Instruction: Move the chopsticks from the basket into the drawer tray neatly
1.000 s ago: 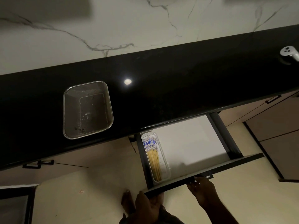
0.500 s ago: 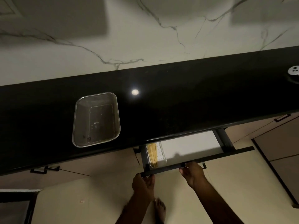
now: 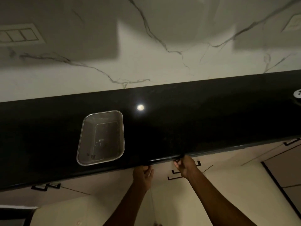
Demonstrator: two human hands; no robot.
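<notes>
While both arms reach forward from the bottom of the view, the left hand [image 3: 143,176] and the right hand [image 3: 184,165] press against the drawer front [image 3: 164,168] just under the edge of the black tabletop [image 3: 195,128]. The fingers are curled at the dark edge; I cannot tell if they hold something. The drawer is shut, so the chopsticks and the tray are hidden. On the tabletop, to the left of the hands, stands the metal basket [image 3: 84,136] with nothing inside. Behind it rises a white marble wall [image 3: 146,54].
</notes>
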